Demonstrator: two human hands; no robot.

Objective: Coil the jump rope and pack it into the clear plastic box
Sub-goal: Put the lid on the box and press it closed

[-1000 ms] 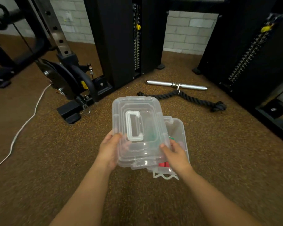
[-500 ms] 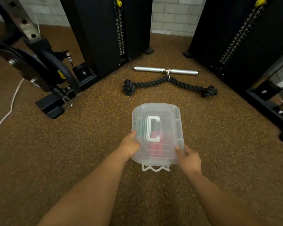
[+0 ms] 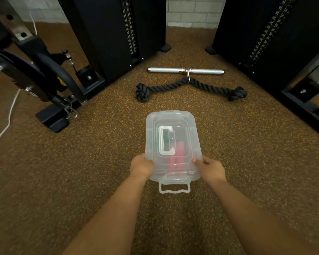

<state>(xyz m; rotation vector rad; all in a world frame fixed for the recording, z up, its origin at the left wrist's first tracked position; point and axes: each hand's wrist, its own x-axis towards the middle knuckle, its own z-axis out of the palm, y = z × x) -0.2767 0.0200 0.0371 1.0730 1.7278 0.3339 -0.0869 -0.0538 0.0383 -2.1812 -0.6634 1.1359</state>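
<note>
A clear plastic box sits on a brown speckled gym floor, seen from above by the person handling it. Its lid is on top, with a white folding handle lying flat at the lid's centre. Through the cloudy plastic, the jump rope shows as red shapes near the middle of the box and a dark green patch under the handle; its coils cannot be made out. A latch hangs open off the box's near end.

The left hand grips the box's near left corner, fingers curled onto the lid edge. The right hand grips the near right corner the same way.

Beyond the box lie a black knotted rope attachment and, farther still, a steel bar. Black weight machines stand beyond the box on both sides.
</note>
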